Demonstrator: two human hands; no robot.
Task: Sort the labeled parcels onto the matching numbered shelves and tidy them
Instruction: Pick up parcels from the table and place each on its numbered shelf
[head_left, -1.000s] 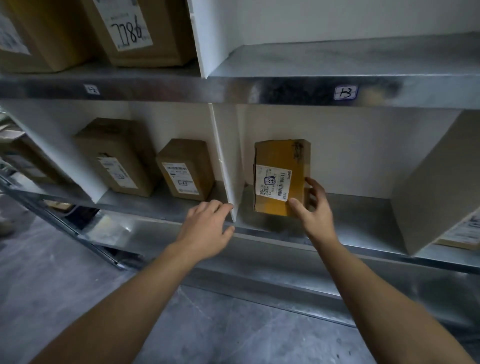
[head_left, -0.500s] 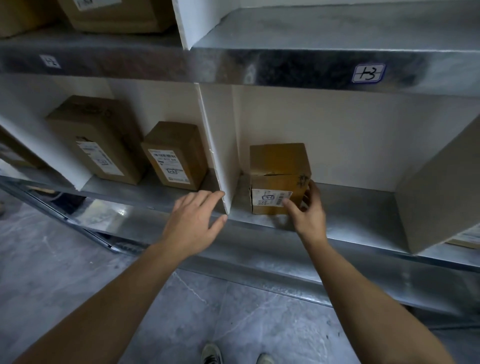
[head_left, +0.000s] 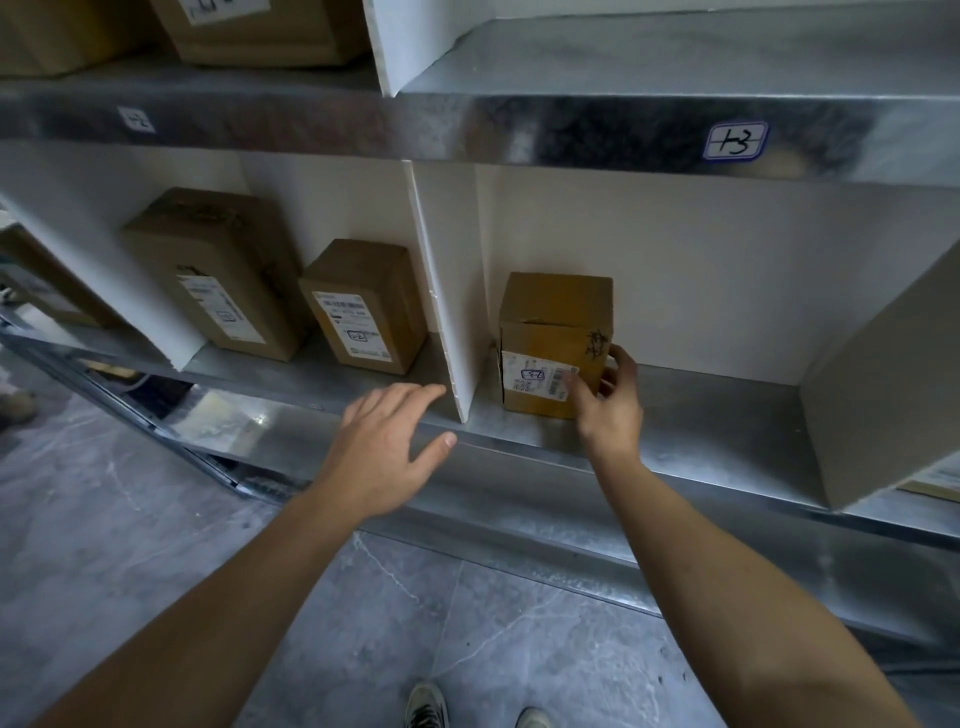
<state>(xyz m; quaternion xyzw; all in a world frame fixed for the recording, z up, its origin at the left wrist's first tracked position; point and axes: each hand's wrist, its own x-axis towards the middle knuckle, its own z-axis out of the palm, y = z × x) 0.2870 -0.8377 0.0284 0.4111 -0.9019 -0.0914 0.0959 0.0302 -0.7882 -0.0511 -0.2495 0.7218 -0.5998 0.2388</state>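
Cardboard parcel (head_left: 550, 312) pinched in right grip (head_left: 608, 410) beside white divider (head_left: 441, 291) — left grip (head_left: 384, 452) spread.

The shelf (head_left: 675, 447) is shiny, mottled galvanised metal. The box (head_left: 556, 312) is matt brown cardboard with a white paper label (head_left: 537, 375). The divider (head_left: 452, 291) looks matt white board; the floor (head_left: 130, 519) smooth grey veined stone.

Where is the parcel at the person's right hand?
In the head view, the parcel stands on the lower shelf, right of the white divider, held by the right hand.
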